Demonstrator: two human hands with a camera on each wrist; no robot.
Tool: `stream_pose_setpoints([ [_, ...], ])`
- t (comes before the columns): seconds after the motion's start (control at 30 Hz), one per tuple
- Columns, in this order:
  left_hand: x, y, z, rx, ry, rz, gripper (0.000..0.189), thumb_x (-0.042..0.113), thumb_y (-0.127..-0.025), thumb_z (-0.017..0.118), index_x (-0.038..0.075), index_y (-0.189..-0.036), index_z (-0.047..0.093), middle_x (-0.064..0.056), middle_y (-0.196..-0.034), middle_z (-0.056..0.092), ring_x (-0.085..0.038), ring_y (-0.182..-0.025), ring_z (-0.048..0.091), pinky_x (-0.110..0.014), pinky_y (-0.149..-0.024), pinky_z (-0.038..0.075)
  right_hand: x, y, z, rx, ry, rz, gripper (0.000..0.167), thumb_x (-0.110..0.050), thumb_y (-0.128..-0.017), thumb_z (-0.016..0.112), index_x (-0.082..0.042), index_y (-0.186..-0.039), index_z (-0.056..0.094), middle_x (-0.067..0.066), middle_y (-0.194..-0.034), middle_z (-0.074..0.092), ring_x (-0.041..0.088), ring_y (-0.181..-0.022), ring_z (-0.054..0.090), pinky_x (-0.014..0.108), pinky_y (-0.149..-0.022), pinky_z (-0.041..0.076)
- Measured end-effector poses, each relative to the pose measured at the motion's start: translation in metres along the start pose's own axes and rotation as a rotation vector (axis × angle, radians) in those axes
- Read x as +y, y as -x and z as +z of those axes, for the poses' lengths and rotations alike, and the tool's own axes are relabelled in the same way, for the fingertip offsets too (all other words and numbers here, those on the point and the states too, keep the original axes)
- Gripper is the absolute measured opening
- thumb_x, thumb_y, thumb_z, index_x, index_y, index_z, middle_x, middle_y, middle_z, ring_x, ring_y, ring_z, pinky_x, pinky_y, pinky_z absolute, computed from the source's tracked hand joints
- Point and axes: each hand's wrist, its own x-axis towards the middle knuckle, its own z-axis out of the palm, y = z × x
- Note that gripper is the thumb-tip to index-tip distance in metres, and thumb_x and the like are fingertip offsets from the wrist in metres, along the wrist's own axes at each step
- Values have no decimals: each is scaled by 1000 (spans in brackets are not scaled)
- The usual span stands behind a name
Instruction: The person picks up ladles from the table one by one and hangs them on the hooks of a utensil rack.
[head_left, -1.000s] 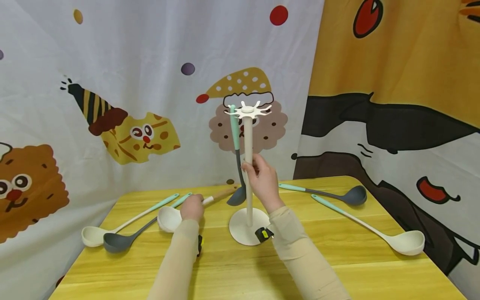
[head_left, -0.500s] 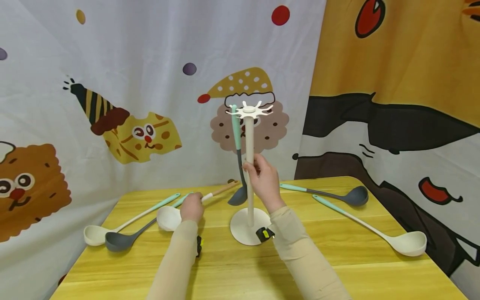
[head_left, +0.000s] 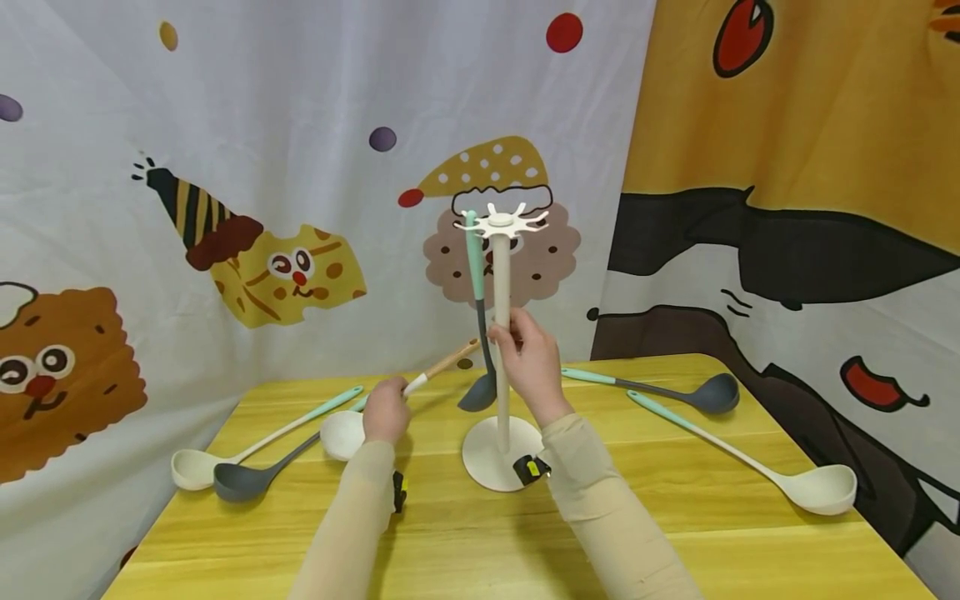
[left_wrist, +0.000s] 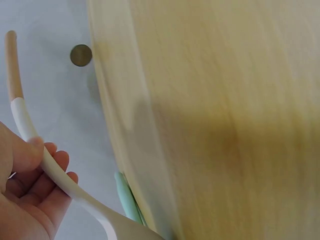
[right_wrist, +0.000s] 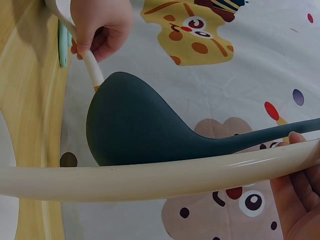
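Note:
My left hand (head_left: 386,410) pinches the white shaft of a ladle with a wooden handle end (head_left: 450,357). Its white bowl (head_left: 342,435) hangs left of the hand, and the handle slants up to the right. In the left wrist view, thumb and fingers close on the white shaft (left_wrist: 55,172). My right hand (head_left: 531,367) grips the pole (head_left: 502,283) of a cream utensil stand, whose top has several hooks (head_left: 502,220). A dark grey ladle with a mint handle (head_left: 476,258) hangs from a left hook, its bowl (right_wrist: 145,125) close to the pole.
On the wooden table's left lie a cream ladle (head_left: 195,469) and a grey ladle (head_left: 246,482), both with mint handles. Another grey ladle (head_left: 712,393) and cream ladle (head_left: 817,488) lie to the right. A patterned curtain (head_left: 337,100) hangs behind the table.
The wooden handle end of the white ladle has risen, tilting more steeply up to the right. My right hand stays on the pole; the view has shifted slightly.

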Motion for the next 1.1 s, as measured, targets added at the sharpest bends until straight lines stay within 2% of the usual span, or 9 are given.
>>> stream_pose_setpoints([
  [0.37, 7, 3, -5, 46, 50, 23, 16, -6, -92, 62, 0, -106, 67, -16, -95, 65, -35, -87, 62, -50, -76, 52, 2, 0, 0, 8, 10, -21, 13, -19, -99, 63, -8, -106, 63, 5, -86, 65, 22, -77, 63, 38, -67, 55],
  [0.63, 9, 2, -8, 90, 56, 49, 16, -2, -94, 62, 0, -109, 66, -16, -98, 66, -36, -89, 63, -50, -78, 52, 2, 0, 1, 9, 5, -5, 12, -16, -98, 64, -8, -107, 63, 5, -87, 66, 22, -78, 63, 40, -68, 55],
  [0.87, 11, 2, -9, 146, 54, 47, 14, -1, -93, 63, 1, -106, 67, -15, -94, 66, -35, -87, 64, -50, -75, 52, 1, 1, 0, 10, 20, -17, 14, -20, -99, 62, -8, -107, 64, 5, -87, 66, 22, -78, 64, 39, -68, 55],
  [1.1, 18, 4, -13, 171, 112, 40, 13, 0, -95, 60, 1, -107, 66, -16, -96, 65, -35, -89, 63, -50, -76, 52, 2, 0, 0, 10, 32, -32, 19, -26, -101, 60, -9, -105, 64, 4, -86, 66, 21, -76, 63, 38, -67, 53],
])
